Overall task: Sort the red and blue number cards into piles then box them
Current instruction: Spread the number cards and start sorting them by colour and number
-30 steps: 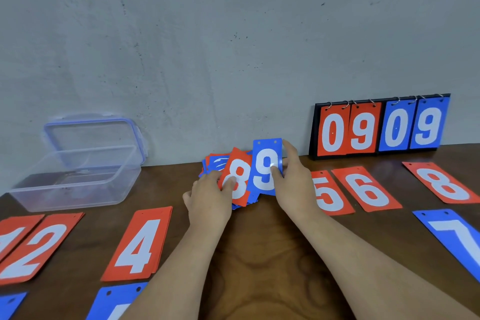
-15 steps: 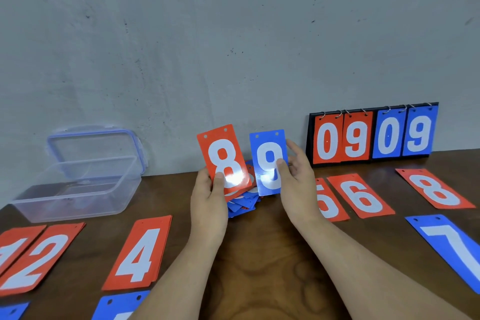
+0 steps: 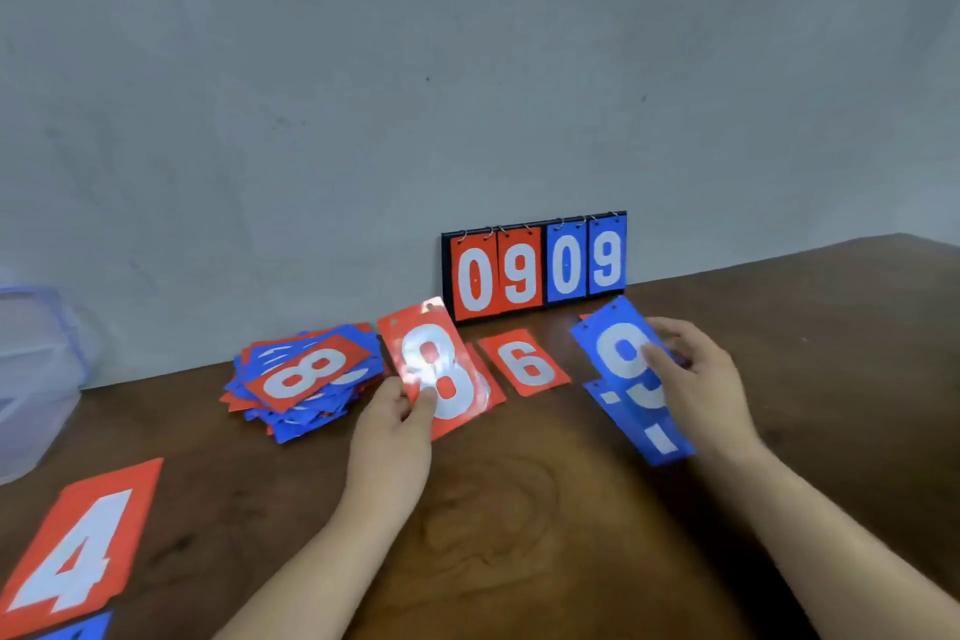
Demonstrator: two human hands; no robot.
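My left hand [image 3: 395, 418] pinches a red 8 card [image 3: 436, 369] by its lower edge, holding it tilted above the table. My right hand [image 3: 696, 379] holds a blue 9 card [image 3: 618, 359] over a blue card [image 3: 644, 426] that lies on the table. A mixed heap of red and blue cards [image 3: 301, 379], a red 8 on top, lies left of my left hand. A red 6 card [image 3: 524, 361] lies between my hands. A red 4 card [image 3: 78, 546] lies at the near left.
A clear plastic box [image 3: 31, 379] with a blue-rimmed lid stands at the far left. A black flip scoreboard [image 3: 535, 265] reading 09 09 leans on the grey wall. A blue card corner [image 3: 78, 631] shows at the bottom left. Bare brown table [image 3: 519, 509] lies between my forearms.
My right hand carried the blue 9 to the right, over the blue card there. My left hand moved the red 8 rightward, off the heap. The view turned to the right.
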